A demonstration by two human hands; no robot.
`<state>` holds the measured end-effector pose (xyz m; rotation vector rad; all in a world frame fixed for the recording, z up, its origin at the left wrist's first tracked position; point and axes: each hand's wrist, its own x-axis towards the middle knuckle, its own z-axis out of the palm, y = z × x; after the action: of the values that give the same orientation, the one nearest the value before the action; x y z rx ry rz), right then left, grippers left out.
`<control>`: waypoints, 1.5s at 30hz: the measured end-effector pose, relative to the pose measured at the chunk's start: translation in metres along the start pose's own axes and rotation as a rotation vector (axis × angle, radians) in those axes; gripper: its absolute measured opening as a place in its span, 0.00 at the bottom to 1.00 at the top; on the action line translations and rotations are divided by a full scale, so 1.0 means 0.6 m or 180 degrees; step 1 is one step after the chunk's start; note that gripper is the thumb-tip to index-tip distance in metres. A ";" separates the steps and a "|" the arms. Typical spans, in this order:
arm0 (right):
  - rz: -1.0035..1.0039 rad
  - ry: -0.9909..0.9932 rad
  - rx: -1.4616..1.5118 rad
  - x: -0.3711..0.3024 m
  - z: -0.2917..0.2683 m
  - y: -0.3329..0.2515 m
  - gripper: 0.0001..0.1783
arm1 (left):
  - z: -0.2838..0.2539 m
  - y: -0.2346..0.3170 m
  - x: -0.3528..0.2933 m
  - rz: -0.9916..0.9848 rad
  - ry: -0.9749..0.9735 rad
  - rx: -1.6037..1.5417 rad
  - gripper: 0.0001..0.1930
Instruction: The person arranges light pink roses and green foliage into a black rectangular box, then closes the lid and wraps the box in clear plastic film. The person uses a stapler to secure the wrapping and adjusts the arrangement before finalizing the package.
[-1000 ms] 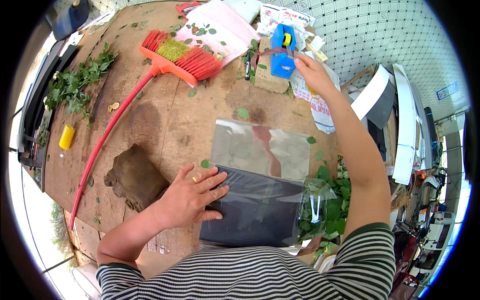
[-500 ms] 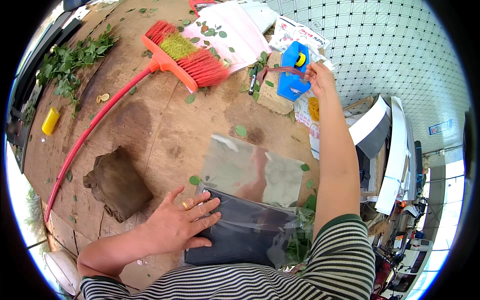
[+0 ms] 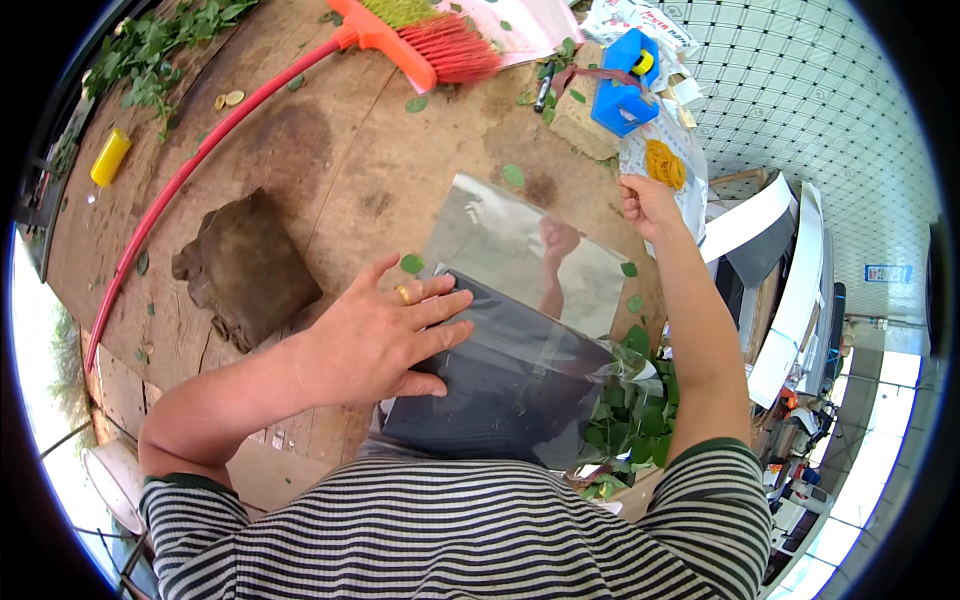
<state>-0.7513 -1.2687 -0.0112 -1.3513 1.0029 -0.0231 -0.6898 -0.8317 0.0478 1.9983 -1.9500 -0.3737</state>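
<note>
My left hand point(image 3: 375, 335) lies flat, fingers spread, on a dark stack of clear plastic sheets point(image 3: 500, 385) at the near edge of the wooden table point(image 3: 340, 170). A ring is on one finger. Beyond the stack lies a shiny reflective sheet point(image 3: 520, 245). My right hand point(image 3: 648, 203) is curled shut at that sheet's far right corner, just below a heap of yellow rubber bands point(image 3: 662, 162). Whether it holds a band cannot be seen. A clear bag of green leaves point(image 3: 640, 410) sits to the right of the stack.
A red broom point(image 3: 420, 30) with a long red handle point(image 3: 200, 160) lies across the far left. A brown lump point(image 3: 245, 265) sits left of my left hand. A blue box point(image 3: 625, 85), a yellow piece point(image 3: 110, 157) and leafy twigs point(image 3: 150, 50) lie farther off.
My right hand has pulled back from the blue box toward the shiny sheet's corner and closed. My left hand stays flat on the dark stack.
</note>
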 end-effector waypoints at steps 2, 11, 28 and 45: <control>-0.0012 -0.0724 0.0631 -0.129 0.070 0.006 0.05 | 0.007 -0.003 -0.004 -0.0112 0.0168 -0.0289 0.39; 0.0967 -0.1287 0.1497 -0.444 0.223 0.123 0.17 | -0.010 -0.009 0.015 0.0217 0.0307 -0.0389 0.49; 0.1165 -0.1183 0.0299 -0.456 0.222 0.099 0.14 | 0.006 -0.018 0.017 0.0191 -0.0231 -0.0090 0.38; 0.0761 -0.2592 -0.1921 -0.532 0.222 0.135 0.14 | 0.015 -0.027 0.020 0.0087 -0.0107 -0.0432 0.46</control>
<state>-0.9058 -0.9667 0.0937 -1.5541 0.4619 1.0010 -0.6781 -0.8438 0.0332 1.8903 -1.9153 -0.5215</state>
